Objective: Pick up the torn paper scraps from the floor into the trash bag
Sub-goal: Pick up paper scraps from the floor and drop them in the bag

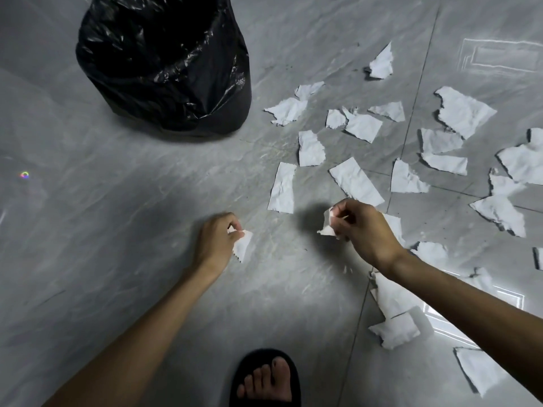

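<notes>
A black trash bag (164, 63) lines a bin at the upper left, its mouth open. Several white torn paper scraps (355, 180) lie scattered over the grey tiled floor to the right. My left hand (216, 239) pinches a small white scrap (244, 245) just above the floor, below and right of the bag. My right hand (361, 227) is closed on a crumpled scrap (327, 223) near the middle of the floor. More scraps lie under and beside my right forearm.
A foot in a black sandal (266, 380) stands at the bottom centre. Tile seams run across the floor on the right. Glossy reflections of a light show on the tiles at the right. Bare floor spreads to the left of my arms.
</notes>
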